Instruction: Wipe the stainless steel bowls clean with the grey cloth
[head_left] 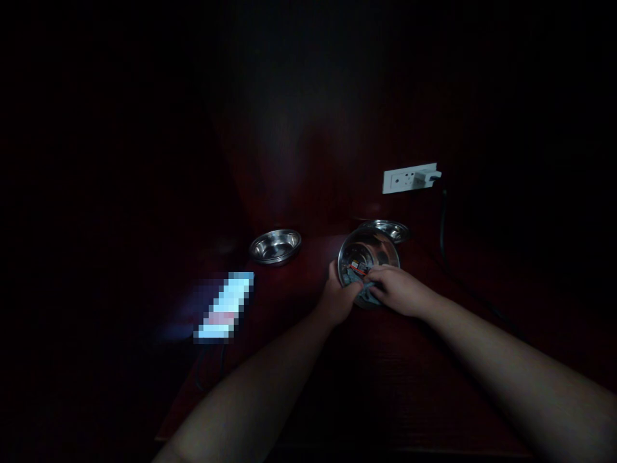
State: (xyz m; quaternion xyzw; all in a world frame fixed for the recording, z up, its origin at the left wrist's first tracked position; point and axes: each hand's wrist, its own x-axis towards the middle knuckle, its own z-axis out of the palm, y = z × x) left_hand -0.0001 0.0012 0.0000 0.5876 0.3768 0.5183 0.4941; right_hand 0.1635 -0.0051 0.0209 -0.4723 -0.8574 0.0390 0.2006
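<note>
A shiny metal bowl (385, 247) is tilted on its side, its mouth facing me. My left hand (337, 297) grips the bowl's left rim, thumb at the edge and fingers around the outside. My right hand (398, 289) is closed on a grey-blue cloth (370, 294) at the bowl's mouth, and part of the cloth lies inside. Some orange and white marks, perhaps a label or reflection, show inside the bowl; I cannot make out what they are. The bowl's underside and several fingertips are hidden.
A second metal bowl (276, 247) stands to the left on the dark red table (308, 360). Another metal dish (393, 229) sits behind the held bowl. A lit phone (225, 307) lies at left. A wall socket (409, 179) holds a plug with a black cable (443, 225).
</note>
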